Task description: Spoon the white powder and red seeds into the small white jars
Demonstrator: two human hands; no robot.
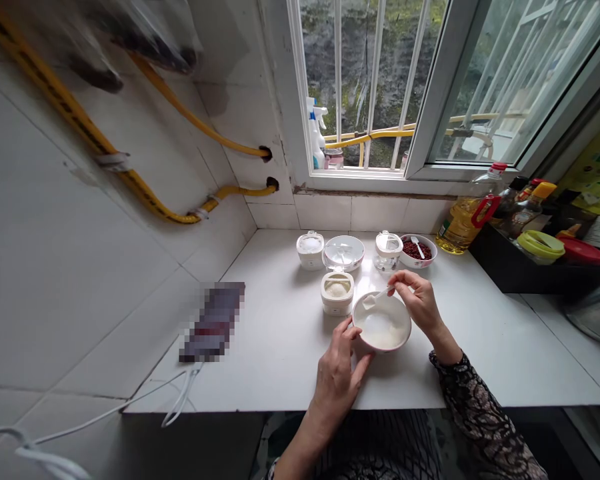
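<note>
A white bowl stands near the front of the white counter with pale contents inside. My left hand grips its left rim, fingers at the side and thumb at the front. Between the fingertips of my right hand is a small white spoon, its scoop over the bowl's back left part. Just behind and left of the bowl sits an open white container of pale powder. Farther back are another white container, a bowl and a clear-sided container.
A bowl of dark red bits with a white spoon stands at the back. An oil bottle and a black rack of bottles are at right. At left lie a blurred dark object and a white cable.
</note>
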